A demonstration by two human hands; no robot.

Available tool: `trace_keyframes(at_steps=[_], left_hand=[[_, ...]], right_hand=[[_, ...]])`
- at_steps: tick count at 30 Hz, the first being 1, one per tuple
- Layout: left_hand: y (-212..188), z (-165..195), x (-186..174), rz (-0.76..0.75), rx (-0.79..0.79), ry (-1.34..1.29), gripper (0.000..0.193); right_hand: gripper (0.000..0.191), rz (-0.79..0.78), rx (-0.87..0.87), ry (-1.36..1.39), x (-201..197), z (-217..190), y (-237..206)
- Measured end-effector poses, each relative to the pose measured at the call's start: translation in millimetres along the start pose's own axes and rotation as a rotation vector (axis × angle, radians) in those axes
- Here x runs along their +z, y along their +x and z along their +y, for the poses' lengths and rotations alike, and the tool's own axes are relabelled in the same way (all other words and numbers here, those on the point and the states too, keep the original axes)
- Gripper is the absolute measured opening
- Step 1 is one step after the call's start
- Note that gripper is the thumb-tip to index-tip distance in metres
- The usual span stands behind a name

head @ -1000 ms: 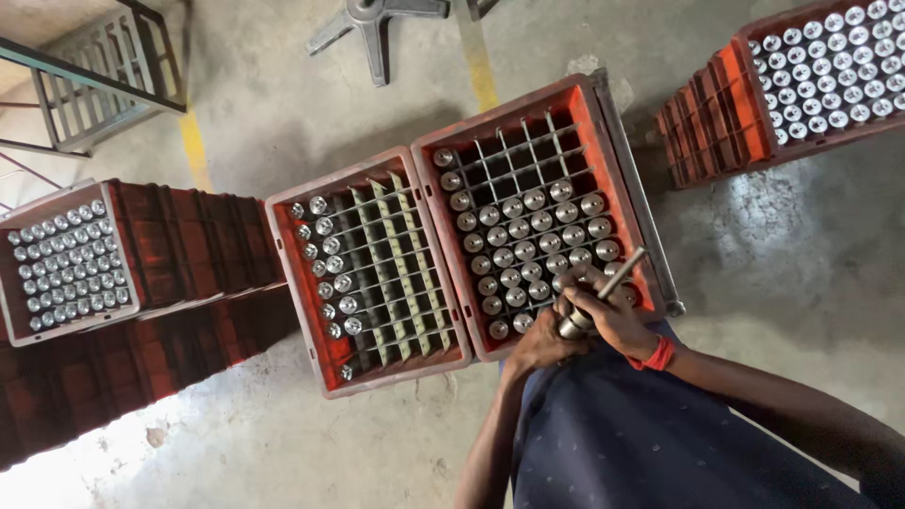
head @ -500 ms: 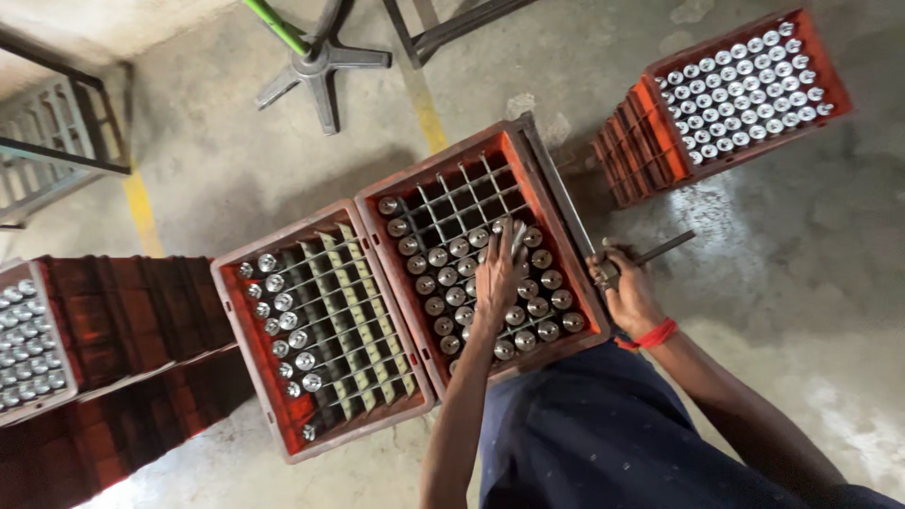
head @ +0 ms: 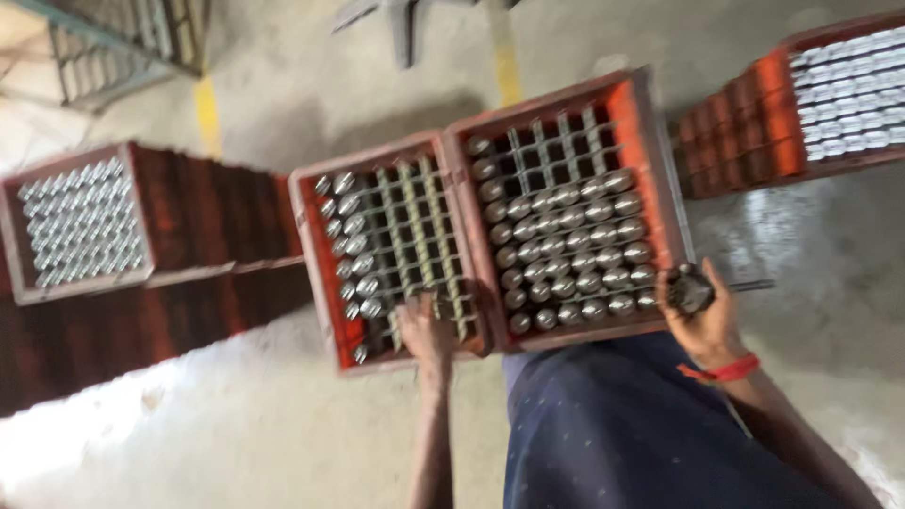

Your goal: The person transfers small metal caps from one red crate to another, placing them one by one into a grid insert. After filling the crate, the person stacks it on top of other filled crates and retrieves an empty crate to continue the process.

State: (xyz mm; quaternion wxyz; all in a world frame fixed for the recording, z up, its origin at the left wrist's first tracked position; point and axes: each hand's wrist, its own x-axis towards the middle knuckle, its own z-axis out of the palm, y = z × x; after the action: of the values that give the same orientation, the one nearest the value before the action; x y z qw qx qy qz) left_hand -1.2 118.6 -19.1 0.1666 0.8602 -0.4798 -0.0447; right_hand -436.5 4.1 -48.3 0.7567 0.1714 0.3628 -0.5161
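Two red bottle crates stand side by side on the floor in front of me. The left crate [head: 309,247] has silver-capped bottles [head: 351,247] only down its left side. The right crate [head: 652,160] holds several rows of capped bottles [head: 575,254]. My left hand [head: 426,332] lies on the left crate's near edge with its fingers over the divider grid; blur hides its grip. At the right crate's near right corner, my right hand [head: 709,325], with a red wristband, is closed on a dark round-headed metal tool [head: 691,287] whose rod points right.
A stack of dark red crates [head: 217,226] topped with capped bottles stands at the left. More orange crates [head: 754,132] of capped bottles are at the upper right. A yellow floor line [head: 207,113], a metal rack [head: 123,47] and a chair base [head: 405,24] lie beyond.
My left hand has moved from the right crate's bottles to the left crate's near edge. My right hand keeps the tool beside the right crate. The view has shifted.
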Motion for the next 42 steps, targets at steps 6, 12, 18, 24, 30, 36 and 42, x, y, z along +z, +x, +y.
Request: trace_keyframes(at_steps=[6, 12, 18, 24, 30, 36, 42], left_hand=[[-19.2, -140.5, -23.1, -0.134, -0.260, 0.651, 0.073], [-2.3, -148.8, -21.9, -0.195, -0.316, 0.575, 0.067], [0.6, -130.1, -94.5, -0.123, -0.213, 0.047, 0.059], [-19.6, -131.1, -162.0, 0.139, -0.130, -0.719, 0.043], [1.4, 12.9, -8.7, -0.117, -0.744, -1.465, 0.019], [-46.8, 115.1, -91.8, -0.215, -0.192, -1.079, 0.045], [-35.8, 192.8, -75.0, -0.558, -0.334, -1.148, 0.037]], right_hand=[[0.033, -0.130, 0.214, -0.488, 18.6, 42.1, 8.5], [0.031, -0.167, 0.151, -0.786, 41.7, 88.2, 1.0], [0.030, -0.160, 0.081, -0.815, 22.3, 72.5, -7.9], [0.024, -0.101, -0.036, -0.925, -5.1, 52.9, -12.5], [0.021, -0.164, -0.045, -0.900, 21.5, 107.2, 6.0], [0.027, -0.336, -0.156, -1.061, 51.4, 102.0, -16.6], [0.021, -0.172, -0.131, -0.879, 82.6, 81.6, -32.7]])
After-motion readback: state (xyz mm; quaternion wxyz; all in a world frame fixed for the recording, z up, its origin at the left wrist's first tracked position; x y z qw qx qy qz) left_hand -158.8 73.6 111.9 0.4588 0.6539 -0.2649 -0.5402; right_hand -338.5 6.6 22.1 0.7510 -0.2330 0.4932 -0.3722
